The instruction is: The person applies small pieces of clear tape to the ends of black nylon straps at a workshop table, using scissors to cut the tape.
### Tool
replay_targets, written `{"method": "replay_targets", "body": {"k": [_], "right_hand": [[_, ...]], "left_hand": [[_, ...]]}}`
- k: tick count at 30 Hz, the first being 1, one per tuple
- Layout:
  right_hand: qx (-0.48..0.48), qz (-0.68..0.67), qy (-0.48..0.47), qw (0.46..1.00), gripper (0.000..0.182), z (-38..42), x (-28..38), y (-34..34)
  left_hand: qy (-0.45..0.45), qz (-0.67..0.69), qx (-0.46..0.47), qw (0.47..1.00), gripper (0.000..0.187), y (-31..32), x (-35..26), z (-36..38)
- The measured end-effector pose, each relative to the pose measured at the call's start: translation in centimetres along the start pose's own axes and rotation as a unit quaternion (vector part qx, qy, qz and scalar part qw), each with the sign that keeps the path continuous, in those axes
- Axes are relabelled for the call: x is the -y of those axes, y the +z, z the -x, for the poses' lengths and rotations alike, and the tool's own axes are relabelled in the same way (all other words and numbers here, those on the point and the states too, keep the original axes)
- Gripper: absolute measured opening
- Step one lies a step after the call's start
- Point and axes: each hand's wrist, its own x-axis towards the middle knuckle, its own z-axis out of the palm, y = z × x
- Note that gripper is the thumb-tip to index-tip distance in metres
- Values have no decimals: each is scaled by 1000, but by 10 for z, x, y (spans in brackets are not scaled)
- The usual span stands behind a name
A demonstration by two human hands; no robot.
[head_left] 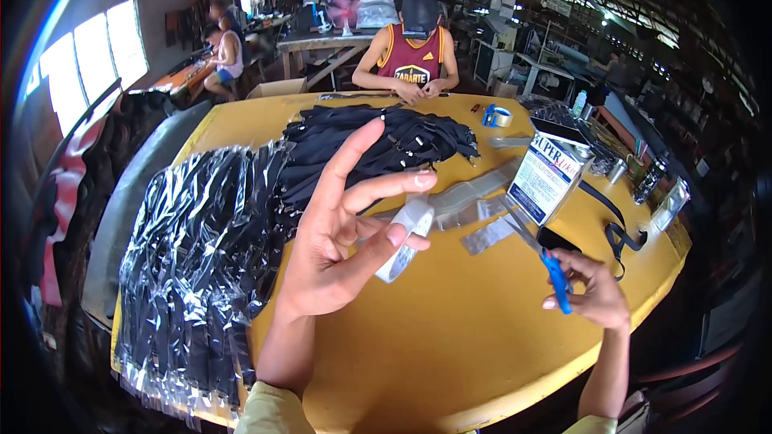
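Observation:
Raised over the middle of the yellow table, my left hand (346,233) pinches a loop of clear, whitish strip (392,261) between thumb and fingers, with the index finger pointing up. At the right, my right hand (591,285) grips scissors with blue handles (556,280); their blades point up and left towards a metal can. Clear plastic strips (488,237) lie on the table between the two hands. Whether the scissor blades are parted is hard to tell.
Plastic-wrapped black straps (193,273) cover the left of the yellow table (434,354). Loose black straps (362,145) lie behind. A labelled can (547,173), a tape dispenser (497,117) and a black strap (615,233) are at right. A person (414,56) works across the table.

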Motion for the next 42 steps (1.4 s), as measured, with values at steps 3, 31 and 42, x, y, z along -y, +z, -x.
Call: {"method": "replay_targets", "body": {"k": [3,31,42], "right_hand": [[33,47,-40,998,73,-9,38,-21],[65,190,-82,976,74,-28,81,-31],[131,210,-64,967,63,-33,87,-40]], "left_hand": [[-24,14,9,1000,84,-1,0,0],[-90,-61,6,994,95,7,5,1],[-93,-50,4,994,102,19,6,3]]}}
